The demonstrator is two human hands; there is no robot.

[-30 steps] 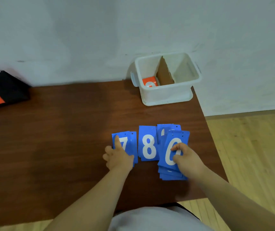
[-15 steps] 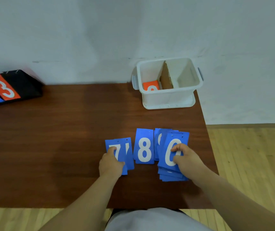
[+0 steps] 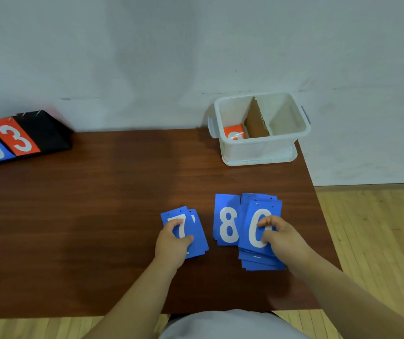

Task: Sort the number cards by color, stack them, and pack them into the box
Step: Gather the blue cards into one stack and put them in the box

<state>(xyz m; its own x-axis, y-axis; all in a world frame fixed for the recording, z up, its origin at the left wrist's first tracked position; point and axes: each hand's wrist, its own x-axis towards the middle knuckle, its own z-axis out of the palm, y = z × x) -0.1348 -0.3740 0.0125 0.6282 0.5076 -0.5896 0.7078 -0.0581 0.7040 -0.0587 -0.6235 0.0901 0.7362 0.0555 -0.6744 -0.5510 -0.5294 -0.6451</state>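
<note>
2 hands work near the table's (image 3: 98,216) front edge. The left hand (image 3: 172,241) pinches the 7 cards (image 3: 197,238), thumb on top. The right hand (image 3: 279,234) curls its fingers onto the blue pile (image 3: 259,261), topped by a 0. The 8 card (image 3: 226,226) lies flat between them, long side pointing away, just beside the pile. Farther off, nearer the right hand, the box (image 3: 257,146) holds an orange card (image 3: 235,132) left of its divider (image 3: 256,123).
</note>
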